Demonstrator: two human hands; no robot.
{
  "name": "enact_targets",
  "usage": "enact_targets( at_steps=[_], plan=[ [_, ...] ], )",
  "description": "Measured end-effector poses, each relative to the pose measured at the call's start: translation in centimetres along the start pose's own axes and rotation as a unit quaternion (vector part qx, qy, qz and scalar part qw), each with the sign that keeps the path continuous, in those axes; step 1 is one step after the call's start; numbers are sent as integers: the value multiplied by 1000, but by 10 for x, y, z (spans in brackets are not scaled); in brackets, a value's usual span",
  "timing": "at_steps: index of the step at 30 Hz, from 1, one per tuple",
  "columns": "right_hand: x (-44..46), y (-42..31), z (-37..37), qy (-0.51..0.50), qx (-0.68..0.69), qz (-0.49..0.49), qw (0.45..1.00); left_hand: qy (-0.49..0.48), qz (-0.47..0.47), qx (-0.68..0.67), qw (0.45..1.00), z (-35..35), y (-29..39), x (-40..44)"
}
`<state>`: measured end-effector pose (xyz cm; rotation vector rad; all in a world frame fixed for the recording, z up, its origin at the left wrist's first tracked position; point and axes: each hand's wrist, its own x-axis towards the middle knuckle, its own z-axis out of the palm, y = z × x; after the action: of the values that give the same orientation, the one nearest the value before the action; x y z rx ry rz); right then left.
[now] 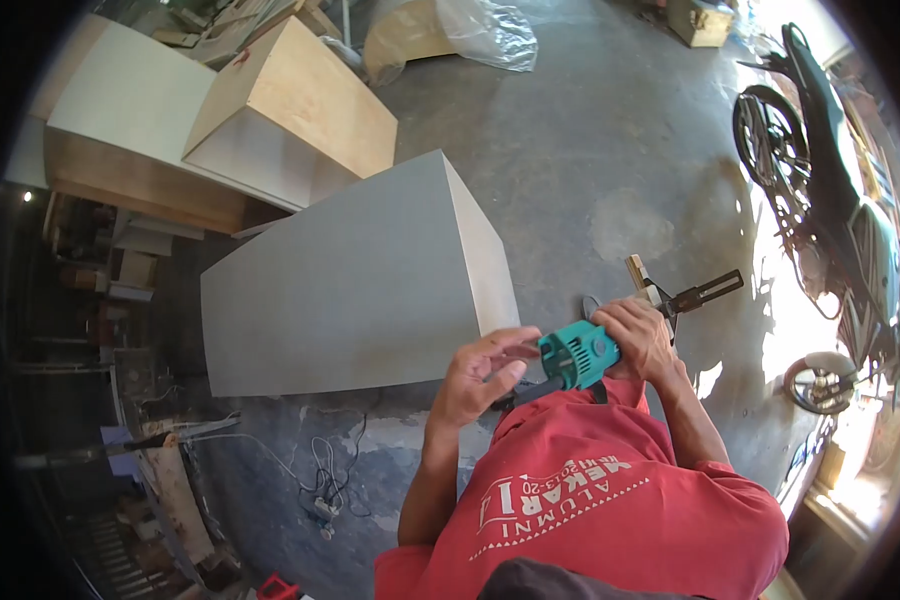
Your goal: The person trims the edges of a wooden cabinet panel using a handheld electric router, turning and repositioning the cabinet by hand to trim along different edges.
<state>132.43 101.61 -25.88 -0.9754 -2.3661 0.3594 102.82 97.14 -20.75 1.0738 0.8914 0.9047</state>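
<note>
My right hand (638,332) is closed around a teal power tool (582,352) with a vented housing, held in front of my red shirt. Its exact kind is hard to make out. Past that hand, a black slotted bar (708,291) sticks out to the right. My left hand (482,378) is beside the tool's left end, fingers curved and thumb apart, with nothing visible in it. A large grey panelled box (350,290) lies just beyond my left hand, its pale end panel (482,255) facing right.
More boxes stand at the upper left, one with a plywood side (325,95). A motorcycle (830,200) is parked on the right. White cables (325,480) lie on the concrete floor at the lower left. Plastic sheeting (490,35) covers something at the back.
</note>
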Motion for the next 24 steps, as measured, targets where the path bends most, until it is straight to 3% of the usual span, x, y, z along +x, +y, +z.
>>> enact_targets(
  at_steps=[4, 8, 9, 10, 12, 14, 15, 17, 20, 24],
  plan=[
    [28, 46, -12, -62, 38, -70, 995, 62, -45, 83, 994, 24, -14, 27],
    [42, 93, -17, -84, 127, -89, 984, 83, -70, -29, 994, 33, -19, 50],
    [44, 103, -15, -67, 143, -89, 983, 148, -61, 95, 983, 26, -25, 59],
    [45, 109, -13, -73, 153, -92, 981, 208, -51, 219, 952, 14, -34, 66],
    [50, 127, -13, -78, 196, -73, 975, 386, -4, 471, 793, -20, -63, 95],
    [51, 141, -10, -70, 209, -78, 972, 426, -28, 554, 714, -71, -111, 104],
    [52, 150, -12, -75, 203, -84, 973, 423, -35, 557, 713, -89, -126, 108],
    [54, 157, -14, -86, 199, -82, 973, 389, -44, 648, 653, -122, -138, 110],
    [47, 176, -33, -83, 199, -53, 975, 345, -40, 628, 696, -140, -120, 147],
    [26, 187, -47, -88, 198, 13, 976, 329, -36, 646, 688, -172, -102, 220]
  ],
)
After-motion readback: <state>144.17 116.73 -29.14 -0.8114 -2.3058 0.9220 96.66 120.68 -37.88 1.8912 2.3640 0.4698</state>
